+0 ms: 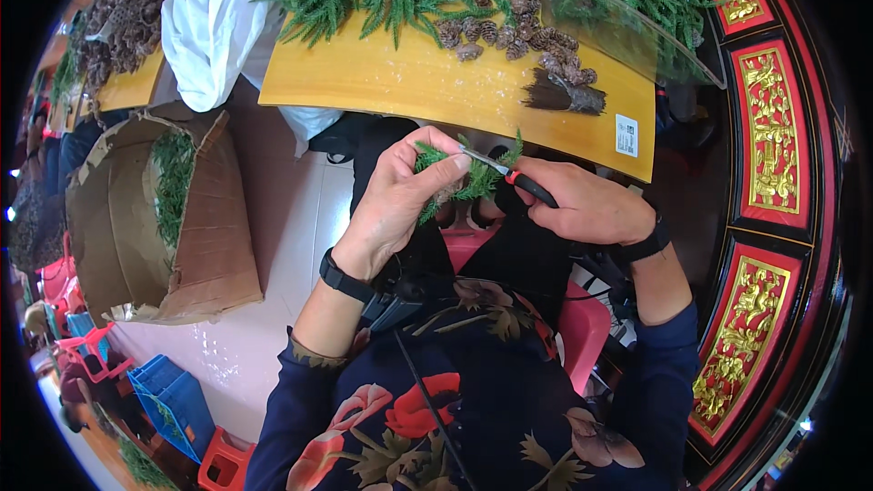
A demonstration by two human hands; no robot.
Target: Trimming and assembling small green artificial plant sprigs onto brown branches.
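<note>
Left hand (400,195) fingers pinching green sprig (473,177), right hand (582,205) gripping scissors (518,177), cardboard box (209,218) holding greenery (171,184)

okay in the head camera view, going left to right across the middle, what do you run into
Cardboard box of green sprigs → left hand pinching a green sprig → small scissors → right hand → red and gold carved panel.

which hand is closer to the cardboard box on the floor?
Left. The left hand, pinching a green sprig, sits on the side of the cardboard box. The right hand, holding a red-handled tool, is farther across.
</note>
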